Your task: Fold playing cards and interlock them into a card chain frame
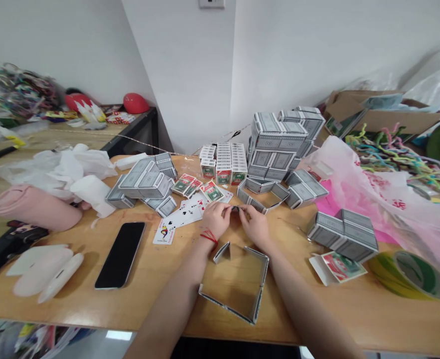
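My left hand point(217, 218) and my right hand point(255, 223) meet above the table, thumbs and fingers pinched on a small playing card point(235, 209) seen nearly edge-on. A red string bracelet is round my left wrist. Between my forearms a square frame of folded playing cards point(260, 289) stands on edge, with a gap at its far side. One folded card point(221, 252) stands at its far left corner. Loose playing cards point(182, 215) lie face up beyond my left hand, a joker among them. Another open card frame point(255, 200) stands beyond my right hand.
Boxy card blocks stand at left point(141, 179), in a tall stack point(272, 144) and at right point(343, 234). Card packs point(223, 162) are piled behind. A phone point(120, 257), a pink roll point(36, 208), yellow tape point(410, 274) and a pink plastic bag point(372, 184) surround the work area.
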Demonstrator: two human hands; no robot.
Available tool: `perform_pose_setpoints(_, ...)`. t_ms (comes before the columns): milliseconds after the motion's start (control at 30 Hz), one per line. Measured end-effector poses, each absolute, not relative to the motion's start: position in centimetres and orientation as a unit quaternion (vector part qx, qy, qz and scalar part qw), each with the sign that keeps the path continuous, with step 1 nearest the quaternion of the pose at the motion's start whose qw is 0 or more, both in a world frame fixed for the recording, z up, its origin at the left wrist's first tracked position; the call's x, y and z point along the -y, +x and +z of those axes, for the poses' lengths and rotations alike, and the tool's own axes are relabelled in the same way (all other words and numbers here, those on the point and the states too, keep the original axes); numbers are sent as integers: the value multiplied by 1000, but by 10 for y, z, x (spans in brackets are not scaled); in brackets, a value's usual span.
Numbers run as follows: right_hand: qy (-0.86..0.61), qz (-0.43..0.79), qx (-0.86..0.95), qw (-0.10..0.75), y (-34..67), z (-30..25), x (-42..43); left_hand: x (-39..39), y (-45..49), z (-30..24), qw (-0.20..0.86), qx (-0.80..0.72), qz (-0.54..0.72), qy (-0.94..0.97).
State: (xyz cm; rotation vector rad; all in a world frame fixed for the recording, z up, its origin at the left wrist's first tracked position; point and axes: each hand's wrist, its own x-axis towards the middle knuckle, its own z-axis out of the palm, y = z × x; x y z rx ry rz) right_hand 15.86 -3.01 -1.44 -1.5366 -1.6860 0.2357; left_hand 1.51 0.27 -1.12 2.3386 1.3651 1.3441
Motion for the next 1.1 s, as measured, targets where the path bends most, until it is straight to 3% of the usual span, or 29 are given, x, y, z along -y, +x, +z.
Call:
perform_pose_setpoints(567, -600, 18, 682, 419, 160, -18, 27, -1, 18, -10, 41, -464, 437, 769)
perform_pose_setpoints(1100, -613, 47, 669, 419, 159, -20, 29, -5, 17, -17, 75, -456, 449, 764)
